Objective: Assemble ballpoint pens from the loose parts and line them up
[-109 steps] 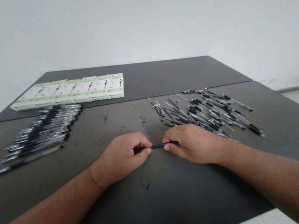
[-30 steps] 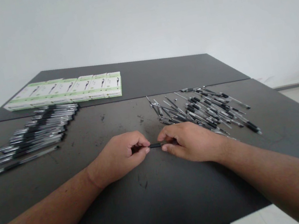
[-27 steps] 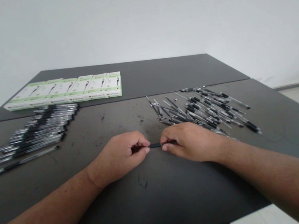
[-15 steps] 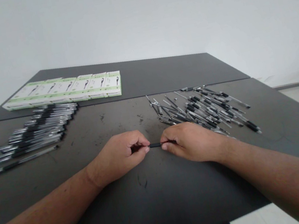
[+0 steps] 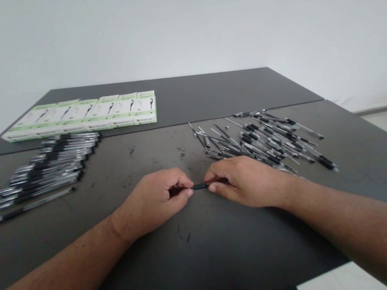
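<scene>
Head cam: left hand (image 5: 154, 199) and right hand (image 5: 247, 183) have fingers (image 5: 185, 196) pinched on either end of a black pen grip (image 5: 200, 187), sitting sideways between them. Kinda messy pen parts (image 5: 248, 139) on the surface (image 5: 186, 276) to the right, lined-up pens (image 5: 51, 165) left, cartons (image 5: 98, 116) behind those.

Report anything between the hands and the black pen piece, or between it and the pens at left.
Nothing visible separates the left hand or right hand from the black pen piece: fingertips pinch it on both sides. Toward the row of pens, the left hand itself is in the way.
</scene>
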The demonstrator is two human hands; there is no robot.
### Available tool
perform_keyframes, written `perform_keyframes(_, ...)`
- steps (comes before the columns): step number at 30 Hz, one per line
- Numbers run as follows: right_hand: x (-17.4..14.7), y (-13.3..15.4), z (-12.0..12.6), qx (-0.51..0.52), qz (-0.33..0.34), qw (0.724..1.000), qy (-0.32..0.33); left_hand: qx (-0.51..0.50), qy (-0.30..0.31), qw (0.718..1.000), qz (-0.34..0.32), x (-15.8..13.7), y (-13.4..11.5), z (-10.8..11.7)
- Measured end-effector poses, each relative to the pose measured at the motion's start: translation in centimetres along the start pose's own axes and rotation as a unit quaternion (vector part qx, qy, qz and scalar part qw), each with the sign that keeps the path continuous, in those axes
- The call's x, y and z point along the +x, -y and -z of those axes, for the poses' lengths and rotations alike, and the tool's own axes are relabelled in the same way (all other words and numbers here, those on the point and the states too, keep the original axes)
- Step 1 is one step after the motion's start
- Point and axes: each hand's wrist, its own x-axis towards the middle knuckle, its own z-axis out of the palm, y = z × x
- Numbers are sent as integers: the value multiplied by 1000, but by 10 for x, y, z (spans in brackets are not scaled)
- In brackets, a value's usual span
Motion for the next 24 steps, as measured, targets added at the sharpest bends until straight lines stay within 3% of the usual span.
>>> perform_keyframes(11, -3, -5, 1, -25, 10, 998, -50, -8, -8, 1000, 4, 0, -2, 0)
perform_keyframes(19, -2, -2, 0, -41, 25, 999, -25, -7, -3, 1000, 8, 2, -1, 0)
perform_keyframes(24, -3, -3, 0, -1, -6, 999, -35, -5, -5, 1000, 5, 2, -2, 0)
